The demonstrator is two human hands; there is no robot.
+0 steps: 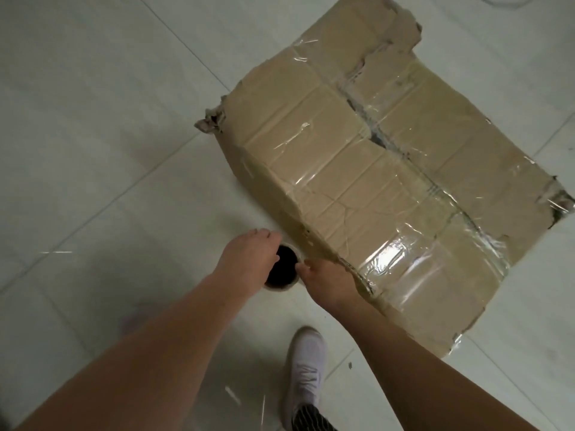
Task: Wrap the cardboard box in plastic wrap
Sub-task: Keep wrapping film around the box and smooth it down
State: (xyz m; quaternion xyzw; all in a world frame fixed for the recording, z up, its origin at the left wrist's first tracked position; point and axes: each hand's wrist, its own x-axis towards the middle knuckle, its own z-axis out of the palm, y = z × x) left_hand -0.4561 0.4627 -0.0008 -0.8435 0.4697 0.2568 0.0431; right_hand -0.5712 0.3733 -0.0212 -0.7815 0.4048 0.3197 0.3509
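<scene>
A large worn cardboard box (357,169) stands on the tiled floor, its top partly covered with clear shiny plastic wrap (401,259). Its corners are torn. Beside the box's near-left edge a roll of plastic wrap (283,270) stands on end, and I look down its dark hollow core. My left hand (249,259) grips the roll's left side. My right hand (326,281) holds its right side, pressed close to the box's lower edge. My fingers below the roll's rim are hidden.
Pale floor tiles (109,135) surround the box. My foot in a white shoe (305,377) stands at the bottom centre, close to the box's near corner. A thin white cable curves at the top right edge (504,0).
</scene>
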